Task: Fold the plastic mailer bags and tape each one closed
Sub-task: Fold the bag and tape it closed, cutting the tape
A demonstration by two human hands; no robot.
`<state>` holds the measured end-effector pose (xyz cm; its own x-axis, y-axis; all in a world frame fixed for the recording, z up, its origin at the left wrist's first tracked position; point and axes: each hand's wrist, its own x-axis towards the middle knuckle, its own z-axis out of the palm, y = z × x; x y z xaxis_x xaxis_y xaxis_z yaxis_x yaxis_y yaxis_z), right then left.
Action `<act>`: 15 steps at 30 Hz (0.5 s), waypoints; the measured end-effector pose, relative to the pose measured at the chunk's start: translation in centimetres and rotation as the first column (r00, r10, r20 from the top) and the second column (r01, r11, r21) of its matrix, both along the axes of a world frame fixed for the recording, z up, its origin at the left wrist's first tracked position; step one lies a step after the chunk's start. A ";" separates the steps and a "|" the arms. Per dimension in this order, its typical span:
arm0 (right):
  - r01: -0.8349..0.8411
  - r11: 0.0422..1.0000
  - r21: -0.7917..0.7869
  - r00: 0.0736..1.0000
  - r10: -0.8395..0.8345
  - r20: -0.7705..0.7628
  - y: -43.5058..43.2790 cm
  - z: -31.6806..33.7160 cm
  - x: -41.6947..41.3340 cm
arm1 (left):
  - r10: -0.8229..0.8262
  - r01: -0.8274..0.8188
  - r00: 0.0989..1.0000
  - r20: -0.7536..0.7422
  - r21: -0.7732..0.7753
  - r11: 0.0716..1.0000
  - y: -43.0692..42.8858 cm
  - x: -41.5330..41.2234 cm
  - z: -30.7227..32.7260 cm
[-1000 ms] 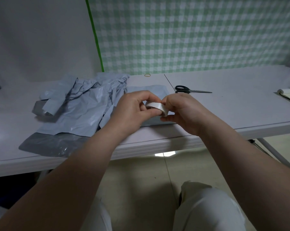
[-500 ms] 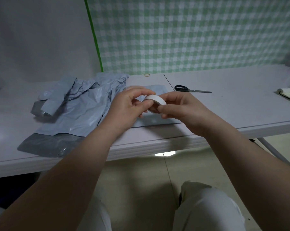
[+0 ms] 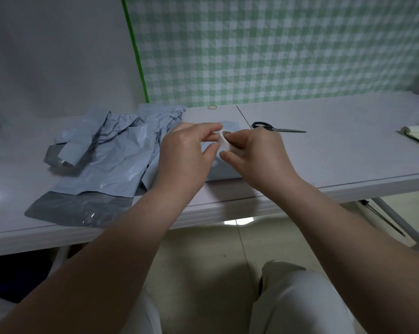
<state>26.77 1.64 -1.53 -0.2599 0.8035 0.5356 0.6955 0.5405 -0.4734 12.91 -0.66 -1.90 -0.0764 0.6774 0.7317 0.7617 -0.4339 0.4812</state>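
Head view: a person sits at a white table [image 3: 336,150] with both forearms reaching forward, and the hands meet just past its near edge.
Tape roll [image 3: 225,141]: small and white, held up off the table between the two hands, with its dark core hole showing at the top.
Right hand [image 3: 259,160]: the fingers are curled round the roll from the right with the thumb beneath it, gripping it firmly.
Left hand [image 3: 184,157]: forefinger and thumb curve in against the roll's left side and pinch it. The fingertips are blurred, so I cannot tell whether they hold a loose tape end.
Folded bag [image 3: 224,173]: pale blue-grey, flat on the table right under the hands and mostly hidden by them.
Bag pile [image 3: 112,160]: crumpled pale blue-grey mailers heaped to the left of the hands. One lies flat at the front, its dark grey flap toward the table edge.
Scissors [image 3: 276,128]: black handles, blades together, lying beyond the right hand and apart from it.
Rubber band [image 3: 212,107]: near the table's back edge, beyond the hands.
Notebook [image 3: 418,135]: at the far right of the table, partly cut off.
Backdrop [image 3: 276,49]: green-and-white checked cloth behind the table.
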 end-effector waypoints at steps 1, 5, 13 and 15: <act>0.007 1.000 0.014 1.000 -0.007 0.011 0.1 -0.1 0.0 | 0.011 -0.011 1.000 -0.005 0.011 1.000 -0.1 0.1 0.0; 0.015 0.999 0.053 0.998 -0.018 0.062 0.3 0.0 -0.2 | 0.006 -0.006 1.000 0.005 0.031 0.999 -0.1 0.2 0.0; -0.054 0.987 -0.153 0.997 0.045 -0.062 -0.3 1.0 -0.1 | -0.125 0.177 0.962 0.243 -0.204 0.963 -0.1 -0.3 1.0; -0.157 0.921 -0.356 0.965 0.066 -0.255 -0.4 1.3 0.1 | -0.214 0.302 0.933 0.290 -0.307 0.903 -0.1 -1.0 1.4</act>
<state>26.85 1.27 -0.24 -0.2640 0.9285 0.2612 0.4862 0.3619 -0.7954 11.92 -0.71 -0.50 -0.0097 0.9010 0.4337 0.4852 -0.3750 0.7899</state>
